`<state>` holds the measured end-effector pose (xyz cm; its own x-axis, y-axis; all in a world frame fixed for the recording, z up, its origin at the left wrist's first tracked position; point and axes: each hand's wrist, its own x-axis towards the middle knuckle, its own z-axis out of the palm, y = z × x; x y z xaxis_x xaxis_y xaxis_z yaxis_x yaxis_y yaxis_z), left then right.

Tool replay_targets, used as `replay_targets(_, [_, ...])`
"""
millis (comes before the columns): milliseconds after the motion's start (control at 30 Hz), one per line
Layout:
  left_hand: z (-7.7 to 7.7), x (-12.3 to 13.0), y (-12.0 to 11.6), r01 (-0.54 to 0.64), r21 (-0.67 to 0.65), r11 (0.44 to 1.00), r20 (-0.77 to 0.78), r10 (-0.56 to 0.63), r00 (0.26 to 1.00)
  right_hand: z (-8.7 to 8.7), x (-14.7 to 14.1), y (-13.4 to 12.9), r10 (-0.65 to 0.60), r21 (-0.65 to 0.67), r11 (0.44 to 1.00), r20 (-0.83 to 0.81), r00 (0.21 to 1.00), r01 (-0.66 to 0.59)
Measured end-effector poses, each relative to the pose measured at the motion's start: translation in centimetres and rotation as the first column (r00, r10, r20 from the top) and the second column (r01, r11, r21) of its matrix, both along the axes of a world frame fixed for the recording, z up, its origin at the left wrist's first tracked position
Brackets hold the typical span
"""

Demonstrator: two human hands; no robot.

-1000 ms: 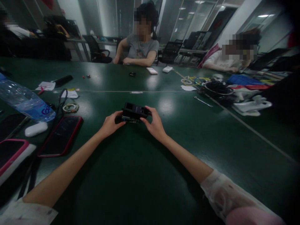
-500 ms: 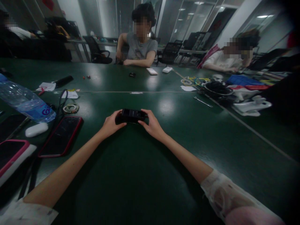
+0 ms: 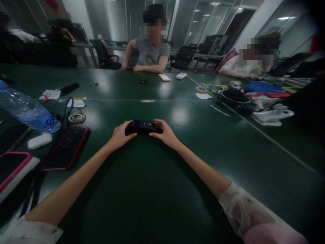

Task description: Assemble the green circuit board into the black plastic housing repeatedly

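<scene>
A small black box-shaped device [image 3: 144, 126] with a dark panel and tiny light markings on top is at the middle of the green table [image 3: 142, 189]. My left hand [image 3: 122, 134] grips its left end, thumb along the near side and fingers curled behind. From the other side my right hand [image 3: 166, 134] closes on the right end, with the thumb at the near corner and the fingertips partly hidden behind it. Whether the device rests on the tabletop or is slightly raised, I cannot tell.
To the left lie a red-edged phone [image 3: 66, 148], a white case [image 3: 40, 140], a pink-edged phone [image 3: 14, 169], a water bottle [image 3: 30, 112] and a bracelet [image 3: 77, 117]. A wrench [image 3: 219, 110] and tangled cables [image 3: 235, 96] lie right. Opposite sits a person [image 3: 153, 51].
My right hand has shifted slightly on the device, and the device's right end sits a little lower. My left hand holds its place. The person opposite has moved their head and one hand.
</scene>
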<state>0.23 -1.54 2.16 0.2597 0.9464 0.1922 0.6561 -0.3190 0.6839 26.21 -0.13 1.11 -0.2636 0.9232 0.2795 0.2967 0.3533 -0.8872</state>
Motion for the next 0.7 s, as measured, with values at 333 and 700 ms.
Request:
replay_targets(333, [-0.25,-0.15,0.18,0.016,0.007,1.0,0.014,-0.016,1.0,0.52,-0.07,-0.47,0.019,0.056,0.998,0.122,0.992,-0.026])
replay_targets(700, [-0.16,-0.06,0.13,0.024,0.043,0.999,0.018,-0.025,1.0,0.76,0.02,-0.62,0.03,0.078,0.996,0.144,0.989,-0.042])
